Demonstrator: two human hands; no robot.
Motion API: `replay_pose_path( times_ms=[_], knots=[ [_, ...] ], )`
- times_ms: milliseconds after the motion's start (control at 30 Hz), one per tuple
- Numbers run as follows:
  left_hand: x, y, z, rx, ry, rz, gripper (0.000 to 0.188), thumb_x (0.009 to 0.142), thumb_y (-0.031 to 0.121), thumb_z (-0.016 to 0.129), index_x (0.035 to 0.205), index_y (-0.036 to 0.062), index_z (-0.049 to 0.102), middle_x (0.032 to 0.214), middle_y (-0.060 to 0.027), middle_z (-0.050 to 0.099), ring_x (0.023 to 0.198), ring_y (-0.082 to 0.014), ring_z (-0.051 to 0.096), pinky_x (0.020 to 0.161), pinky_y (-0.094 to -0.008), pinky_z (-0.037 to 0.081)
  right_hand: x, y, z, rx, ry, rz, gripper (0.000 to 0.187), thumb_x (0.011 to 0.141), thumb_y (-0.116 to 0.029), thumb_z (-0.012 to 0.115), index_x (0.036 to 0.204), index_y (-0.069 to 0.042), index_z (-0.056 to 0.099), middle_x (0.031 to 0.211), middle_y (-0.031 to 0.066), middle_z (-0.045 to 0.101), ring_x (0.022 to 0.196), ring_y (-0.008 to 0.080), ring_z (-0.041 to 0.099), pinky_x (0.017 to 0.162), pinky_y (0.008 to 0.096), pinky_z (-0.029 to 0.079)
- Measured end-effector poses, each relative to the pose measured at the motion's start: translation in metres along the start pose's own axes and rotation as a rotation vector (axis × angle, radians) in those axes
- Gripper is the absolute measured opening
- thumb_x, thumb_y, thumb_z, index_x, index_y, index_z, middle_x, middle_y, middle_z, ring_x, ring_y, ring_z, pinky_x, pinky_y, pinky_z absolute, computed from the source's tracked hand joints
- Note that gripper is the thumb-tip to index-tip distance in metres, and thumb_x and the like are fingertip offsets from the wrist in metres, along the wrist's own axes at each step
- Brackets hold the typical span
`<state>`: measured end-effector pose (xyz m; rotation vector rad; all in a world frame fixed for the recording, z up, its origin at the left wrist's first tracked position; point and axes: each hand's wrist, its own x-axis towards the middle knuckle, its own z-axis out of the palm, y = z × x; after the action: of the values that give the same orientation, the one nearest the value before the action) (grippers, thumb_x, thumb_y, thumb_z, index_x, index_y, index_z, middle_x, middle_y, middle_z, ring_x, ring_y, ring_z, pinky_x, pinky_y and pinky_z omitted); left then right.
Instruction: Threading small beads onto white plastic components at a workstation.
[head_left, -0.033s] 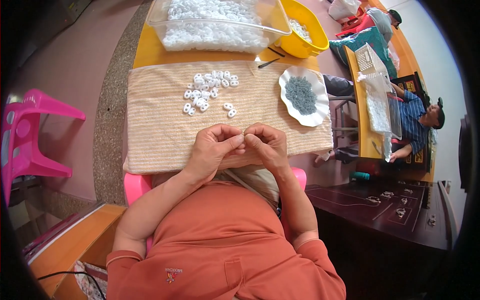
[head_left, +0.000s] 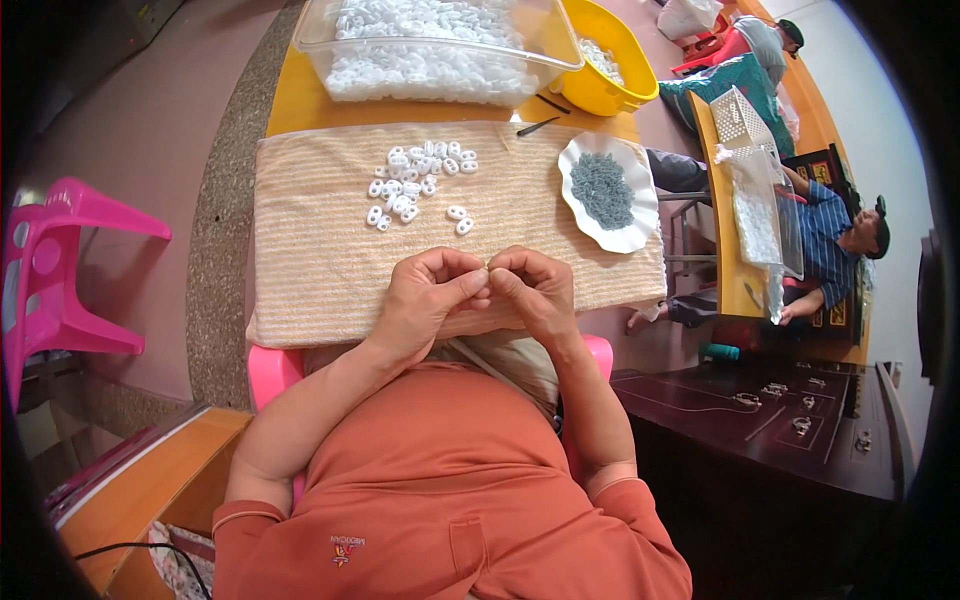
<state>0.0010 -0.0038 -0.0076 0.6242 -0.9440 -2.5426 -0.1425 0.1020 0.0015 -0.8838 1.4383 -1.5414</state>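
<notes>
Left hand (head_left: 428, 300) and right hand (head_left: 536, 292) are each pressing thumb to forefinger over the towel's (head_left: 320, 250) near edge; cannot tell what, if anything, they are pinching. Two white two-holed pieces (head_left: 457, 212) are lying just beyond; an overlapping, uncountable cluster (head_left: 411, 188) is lying farther off. One scalloped dish (head_left: 618, 240) is sitting by the right edge.
</notes>
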Motion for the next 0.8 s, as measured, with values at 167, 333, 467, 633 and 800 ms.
replay_pose_path(
  times_ms=[167,333,467,633,800],
  knots=[
    [0.0,0.001,0.001,0.005,-0.003,0.009,0.01,0.089,0.005,0.063,0.097,0.0007,0.061,0.085,-0.0057,0.066,0.075,-0.0102,0.063,0.07,-0.0234,0.056,-0.001,0.0,-0.001,-0.133,-0.029,-0.06,0.007,0.089,0.0,0.062,0.094,0.004,0.064,0.089,0.0054,0.065,0.082,0.0085,0.059,0.072,0.0212,0.048],
    [0.0,0.001,0.0,0.01,-0.007,0.026,0.009,0.089,0.005,0.062,0.097,0.0004,0.06,0.084,-0.006,0.065,0.074,-0.0106,0.062,0.069,-0.0235,0.055,-0.002,0.001,0.002,-0.081,-0.01,-0.059,0.007,0.089,0.002,0.062,0.095,0.004,0.064,0.091,0.0059,0.065,0.083,0.0093,0.059,0.073,0.0216,0.048],
    [0.0,0.0,0.001,0.012,-0.011,0.036,0.009,0.089,0.005,0.062,0.097,0.0004,0.059,0.084,-0.0063,0.065,0.074,-0.0106,0.062,0.069,-0.0237,0.055,-0.001,0.005,0.002,-0.093,-0.024,-0.099,0.009,0.091,0.001,0.059,0.099,0.004,0.063,0.088,0.0054,0.066,0.079,0.0095,0.062,0.072,0.0221,0.051],
    [0.0,0.002,0.001,0.035,0.008,0.051,0.009,0.09,0.006,0.061,0.096,0.0008,0.057,0.083,-0.0068,0.064,0.071,-0.0114,0.063,0.066,-0.0228,0.054,-0.001,0.008,0.002,-0.005,0.008,0.01,0.007,0.09,-0.001,0.061,0.096,0.003,0.063,0.084,0.0056,0.067,0.077,0.0091,0.062,0.069,0.0217,0.051],
    [0.001,-0.001,0.001,0.046,0.02,0.075,0.01,0.09,0.006,0.061,0.096,0.0008,0.056,0.082,-0.0072,0.065,0.07,-0.0116,0.063,0.066,-0.0226,0.054,0.0,0.009,-0.001,-0.034,-0.036,0.003,0.007,0.09,-0.001,0.062,0.095,0.003,0.063,0.084,0.0058,0.067,0.077,0.0094,0.063,0.07,0.0221,0.052]
  ],
)
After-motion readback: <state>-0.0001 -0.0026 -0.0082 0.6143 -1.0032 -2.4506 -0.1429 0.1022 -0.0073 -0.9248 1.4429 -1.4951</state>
